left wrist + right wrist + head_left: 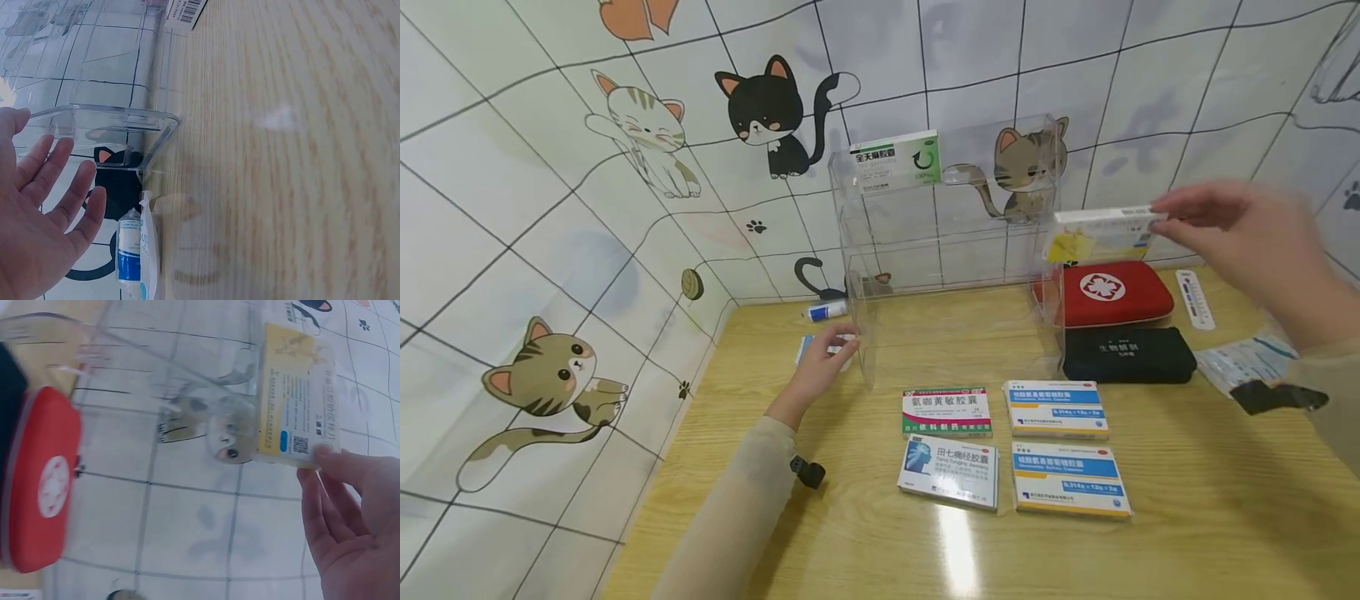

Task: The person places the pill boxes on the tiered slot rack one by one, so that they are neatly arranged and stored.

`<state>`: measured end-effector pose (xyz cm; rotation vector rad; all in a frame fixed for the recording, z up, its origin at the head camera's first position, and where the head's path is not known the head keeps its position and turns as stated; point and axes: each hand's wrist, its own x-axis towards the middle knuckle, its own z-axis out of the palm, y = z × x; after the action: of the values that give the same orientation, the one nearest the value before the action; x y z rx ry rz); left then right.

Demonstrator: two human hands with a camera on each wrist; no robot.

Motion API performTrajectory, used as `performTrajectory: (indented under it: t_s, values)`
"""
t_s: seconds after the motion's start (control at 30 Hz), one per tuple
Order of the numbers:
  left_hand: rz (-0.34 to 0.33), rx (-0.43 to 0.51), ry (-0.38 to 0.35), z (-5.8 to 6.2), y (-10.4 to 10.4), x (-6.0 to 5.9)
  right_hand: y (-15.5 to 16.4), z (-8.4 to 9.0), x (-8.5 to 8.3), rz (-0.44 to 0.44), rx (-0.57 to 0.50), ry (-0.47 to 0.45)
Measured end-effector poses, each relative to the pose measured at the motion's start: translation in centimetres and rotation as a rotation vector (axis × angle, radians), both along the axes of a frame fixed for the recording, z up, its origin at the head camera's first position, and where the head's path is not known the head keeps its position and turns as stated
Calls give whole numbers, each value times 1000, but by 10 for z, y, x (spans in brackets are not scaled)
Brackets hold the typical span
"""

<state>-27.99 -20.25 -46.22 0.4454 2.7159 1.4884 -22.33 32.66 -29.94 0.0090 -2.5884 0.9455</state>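
Note:
My right hand (1172, 212) pinches one end of a white and yellow medicine box (1101, 233) and holds it in the air beside the right side of a clear acrylic shelf rack (943, 250). In the right wrist view the fingers (334, 500) hold the box (297, 394) by its lower edge. A green and white box (895, 160) stands on the rack's top shelf. My left hand (833, 348) is at the rack's left wall with its fingers straight. In the left wrist view that hand (56, 187) is spread beside the rack's corner (125, 119).
Four medicine boxes lie on the wooden table (1187, 500) in front of the rack, among them a green and red one (946, 412). A red pouch (1112, 292) and a black pouch (1127, 354) lie at the right. A small tube (826, 311) lies by the wall.

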Motion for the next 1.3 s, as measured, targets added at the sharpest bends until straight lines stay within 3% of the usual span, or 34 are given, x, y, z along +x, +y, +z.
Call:
performTrajectory:
  t_s: [0.3, 0.57, 0.8, 1.07, 1.3]
  values:
    - [-5, -6, -7, -2, 2, 0, -46, 70, -59, 8, -293, 113]
    - [3, -16, -23, -2, 2, 0, -77, 93, -100, 8, -339, 214]
    - [8, -16, -22, 1, 2, 1, -90, 94, -127, 4, -225, 179]
    - [-2, -29, -15, 1, 2, 1, -92, 76, -132, 6, -109, 29]
    - [6, -17, -42, 3, 1, 2, -97, 69, -134, 49, -57, -8]
